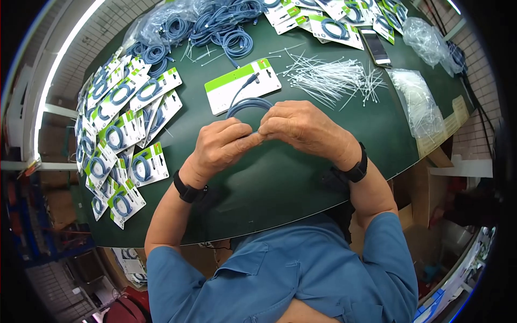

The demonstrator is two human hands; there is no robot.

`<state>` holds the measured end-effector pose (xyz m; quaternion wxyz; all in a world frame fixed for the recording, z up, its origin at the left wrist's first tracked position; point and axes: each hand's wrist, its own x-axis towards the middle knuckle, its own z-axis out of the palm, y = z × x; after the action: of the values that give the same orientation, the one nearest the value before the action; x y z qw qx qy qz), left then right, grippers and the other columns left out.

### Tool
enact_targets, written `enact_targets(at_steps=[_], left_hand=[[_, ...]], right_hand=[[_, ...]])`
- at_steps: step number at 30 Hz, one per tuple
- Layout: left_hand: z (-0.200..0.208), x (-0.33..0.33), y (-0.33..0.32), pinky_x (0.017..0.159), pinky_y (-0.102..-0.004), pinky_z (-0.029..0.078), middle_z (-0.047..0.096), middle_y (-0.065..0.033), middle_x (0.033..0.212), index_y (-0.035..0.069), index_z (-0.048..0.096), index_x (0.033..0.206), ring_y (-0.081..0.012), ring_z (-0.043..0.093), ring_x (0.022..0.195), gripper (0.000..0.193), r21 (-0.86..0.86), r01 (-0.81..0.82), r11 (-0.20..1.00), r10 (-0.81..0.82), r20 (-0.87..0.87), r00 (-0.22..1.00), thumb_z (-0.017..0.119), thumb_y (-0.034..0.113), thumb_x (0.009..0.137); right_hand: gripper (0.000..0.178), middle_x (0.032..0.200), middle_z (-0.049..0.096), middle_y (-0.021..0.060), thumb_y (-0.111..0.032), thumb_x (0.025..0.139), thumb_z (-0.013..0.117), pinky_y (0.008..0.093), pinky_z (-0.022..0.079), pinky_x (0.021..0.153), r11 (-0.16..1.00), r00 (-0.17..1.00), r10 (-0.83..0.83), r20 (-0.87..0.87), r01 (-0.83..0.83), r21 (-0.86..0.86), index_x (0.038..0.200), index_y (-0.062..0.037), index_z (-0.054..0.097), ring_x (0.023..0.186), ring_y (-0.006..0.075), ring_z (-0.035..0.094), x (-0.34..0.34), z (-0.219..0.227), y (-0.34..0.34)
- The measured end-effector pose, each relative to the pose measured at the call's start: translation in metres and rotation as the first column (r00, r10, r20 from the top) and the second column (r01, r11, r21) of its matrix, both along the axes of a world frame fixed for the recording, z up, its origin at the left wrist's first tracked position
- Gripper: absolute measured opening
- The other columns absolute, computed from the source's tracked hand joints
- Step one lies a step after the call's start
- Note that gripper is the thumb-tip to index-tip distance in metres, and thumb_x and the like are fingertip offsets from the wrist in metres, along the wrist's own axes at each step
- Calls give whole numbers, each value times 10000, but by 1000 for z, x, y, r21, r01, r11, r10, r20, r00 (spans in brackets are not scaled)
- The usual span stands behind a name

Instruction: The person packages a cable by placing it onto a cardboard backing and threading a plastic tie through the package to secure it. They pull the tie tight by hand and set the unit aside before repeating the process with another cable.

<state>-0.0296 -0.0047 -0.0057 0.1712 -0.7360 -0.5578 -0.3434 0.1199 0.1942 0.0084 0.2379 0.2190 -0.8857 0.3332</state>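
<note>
Near the middle of the table, a coiled blue-grey cable is held between my two hands. My left hand is closed on the near left side of the coil, thumb and fingers pinched. My right hand grips its right side, and the fingertips of both hands meet at the near edge. Whether a cable tie is between the fingertips is hidden. One cable end with a plug reaches up over a white and green backing card, which lies flat just beyond the coil.
Loose white cable ties lie to the right, beside a phone and a plastic bag of ties. Carded cables pile up along the left; more cards and loose coiled cables lie at the far side.
</note>
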Motion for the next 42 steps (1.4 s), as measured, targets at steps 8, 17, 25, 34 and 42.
enact_targets(at_steps=[8,17,25,34,42], left_hand=[[10,-7,3,710,-341,604,690,-129,1216,105,764,1059,-288,692,1036,325,133,-94,987,59,249,967,859,35,756],[-43,-62,33,1030,-483,472,624,-207,1226,9,630,1310,-403,539,1245,744,-223,-529,819,570,209,794,895,411,743],[-66,-92,46,1048,-477,432,633,-233,1218,-3,629,1335,-394,554,1252,1014,-444,-432,785,500,43,865,860,691,634],[-30,-109,37,808,-493,567,702,-176,994,40,633,1026,-393,699,958,328,-566,-305,766,346,-37,938,603,367,1027],[21,-68,30,740,-400,574,680,-99,900,36,639,1072,-269,706,867,183,61,-366,929,371,-185,910,614,62,892]], right_hand=[[164,960,712,145,43,837,745,383,563,741,987,985,-158,66,158,8,983,-8,690,872,320,702,0,13,6],[146,961,704,153,84,874,725,346,538,771,943,947,-312,75,318,-102,994,20,672,863,286,686,1,4,13],[154,984,701,134,85,884,722,326,531,795,935,937,-315,153,334,-120,1007,24,653,876,252,677,-3,-13,25],[131,959,722,108,88,873,739,298,552,753,923,936,-348,49,351,-156,984,33,694,839,182,680,-9,-3,17],[193,1009,719,110,64,885,770,269,561,748,687,934,-341,107,325,-650,1051,2,694,861,129,679,4,-9,28]])
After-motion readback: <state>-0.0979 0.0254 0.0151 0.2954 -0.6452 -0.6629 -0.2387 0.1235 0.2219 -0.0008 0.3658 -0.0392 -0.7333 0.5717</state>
